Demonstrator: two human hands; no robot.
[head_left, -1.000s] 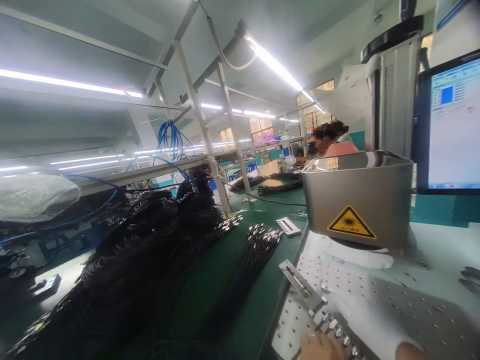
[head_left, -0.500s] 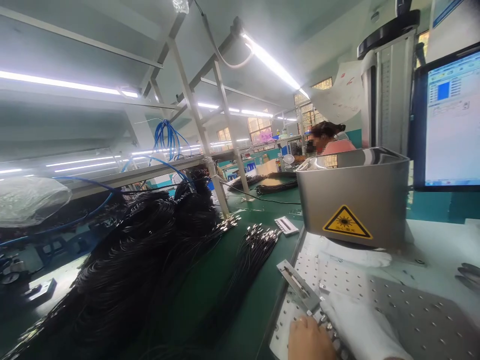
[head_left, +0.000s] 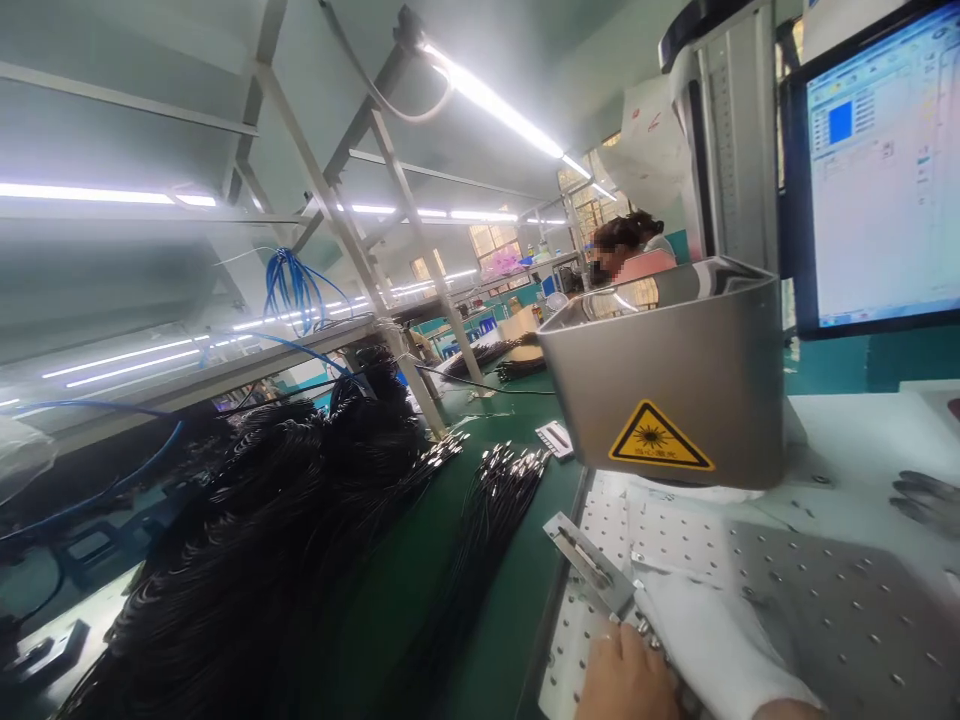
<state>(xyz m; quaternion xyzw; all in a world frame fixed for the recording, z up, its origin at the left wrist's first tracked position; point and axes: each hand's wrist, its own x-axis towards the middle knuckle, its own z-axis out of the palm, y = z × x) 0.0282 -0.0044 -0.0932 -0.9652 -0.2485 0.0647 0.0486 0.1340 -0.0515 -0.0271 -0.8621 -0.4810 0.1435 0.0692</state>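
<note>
My bare left hand is at the bottom, on the perforated metal plate. Its fingers are curled closed against small shiny metal parts, and what they grip is hidden. Close beside it on the right, my right hand wears a white glove. The gloved fingers point toward the same metal parts, but their tips are too blurred to show a grip. Just beyond both hands lies a slotted metal fixture, set at a slant over the plate's left edge, with a thin piece in its slot.
A grey metal housing with a yellow laser-warning sticker stands behind the plate. Black cables with shiny ends lie on the green table, beside a larger heap. A monitor is at right, a dark glove below it. Another person sits beyond.
The view has turned slightly to the right, so the background sits further left. Both hands stay at the fixture, and more of the gloved right hand and its wrist shows.
</note>
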